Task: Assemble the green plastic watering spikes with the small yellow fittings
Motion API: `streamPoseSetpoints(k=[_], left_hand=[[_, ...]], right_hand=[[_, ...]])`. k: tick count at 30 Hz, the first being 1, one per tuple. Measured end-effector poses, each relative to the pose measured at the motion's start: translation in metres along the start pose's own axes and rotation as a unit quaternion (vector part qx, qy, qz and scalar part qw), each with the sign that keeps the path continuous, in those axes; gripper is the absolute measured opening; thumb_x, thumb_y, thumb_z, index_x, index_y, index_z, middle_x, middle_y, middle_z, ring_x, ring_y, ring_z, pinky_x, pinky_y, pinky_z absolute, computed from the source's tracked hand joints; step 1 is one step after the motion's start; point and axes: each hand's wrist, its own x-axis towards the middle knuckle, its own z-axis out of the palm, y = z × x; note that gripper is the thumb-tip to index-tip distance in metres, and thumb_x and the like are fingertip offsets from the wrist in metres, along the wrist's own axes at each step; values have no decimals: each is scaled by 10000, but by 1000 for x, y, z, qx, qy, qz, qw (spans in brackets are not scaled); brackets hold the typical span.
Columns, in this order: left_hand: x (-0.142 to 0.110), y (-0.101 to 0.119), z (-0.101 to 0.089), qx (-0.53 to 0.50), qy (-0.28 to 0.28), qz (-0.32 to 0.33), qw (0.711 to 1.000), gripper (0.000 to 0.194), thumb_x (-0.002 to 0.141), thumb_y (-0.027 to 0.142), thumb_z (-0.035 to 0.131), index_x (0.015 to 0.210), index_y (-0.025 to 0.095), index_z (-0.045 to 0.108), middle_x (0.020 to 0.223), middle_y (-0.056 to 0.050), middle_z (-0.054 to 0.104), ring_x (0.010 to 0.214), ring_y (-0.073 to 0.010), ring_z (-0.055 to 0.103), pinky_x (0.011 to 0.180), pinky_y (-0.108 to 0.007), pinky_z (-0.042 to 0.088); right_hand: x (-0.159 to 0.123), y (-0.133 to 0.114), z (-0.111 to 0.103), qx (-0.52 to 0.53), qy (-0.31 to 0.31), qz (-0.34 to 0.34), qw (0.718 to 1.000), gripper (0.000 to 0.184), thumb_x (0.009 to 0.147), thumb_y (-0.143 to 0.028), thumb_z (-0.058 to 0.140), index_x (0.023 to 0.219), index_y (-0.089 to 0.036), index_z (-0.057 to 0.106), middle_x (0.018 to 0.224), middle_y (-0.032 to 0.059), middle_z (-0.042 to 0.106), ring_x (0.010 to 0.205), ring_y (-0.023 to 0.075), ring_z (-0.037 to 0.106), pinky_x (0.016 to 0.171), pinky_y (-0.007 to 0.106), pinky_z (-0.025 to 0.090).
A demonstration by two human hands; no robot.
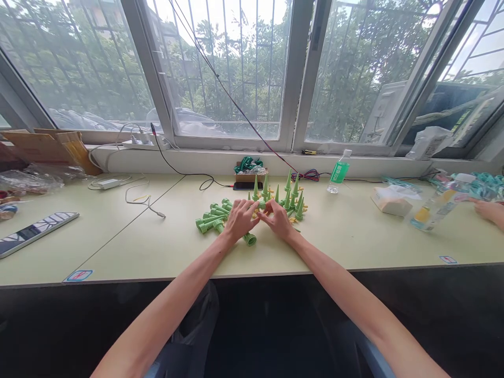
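Note:
My left hand (240, 219) and my right hand (279, 220) meet above the table, with fingers closed round a small green plastic cap-like piece (262, 205). My fingers hide most of it. Beyond and right of my right hand, several green cone-shaped plastic spikes (288, 199) stand upright, with small yellow valve-like parts (301, 188) among them. Left of my left hand lies a pile of green plastic tubes (208, 221) with wider ends. One more green tube (250, 239) pokes out below my left hand, its round opening facing me.
Behind the spikes are a black phone (247, 186) on a cable and a small cardboard box (252, 177). A green-labelled bottle (338, 172), a tissue pack (391, 201) and another bottle (437, 207) stand to the right. Another person's hand (488, 210) rests at the far right.

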Motion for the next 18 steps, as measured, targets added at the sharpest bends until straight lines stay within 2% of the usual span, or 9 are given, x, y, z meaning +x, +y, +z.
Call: streamPoseSetpoints(k=[6, 18], left_hand=[[-2, -3, 6, -46, 8, 8, 999, 345, 813, 144, 611, 1153, 202, 613, 1060, -110, 674, 960, -274, 629, 883, -439, 493], [-4, -4, 8, -37, 13, 12, 999, 284, 810, 175, 627, 1093, 185, 619, 948, -94, 669, 878, -252, 609, 851, -415, 513]], right_hand=[[0, -2, 1, 4, -6, -2, 1000, 354, 831, -486, 658, 952, -207, 477, 900, 57, 628, 810, 206, 651, 748, 339, 534], [0, 2, 2, -9, -20, -12, 1000, 307, 866, -468, 619, 915, -203, 471, 832, 27, 615, 760, 181, 609, 736, 317, 486]])
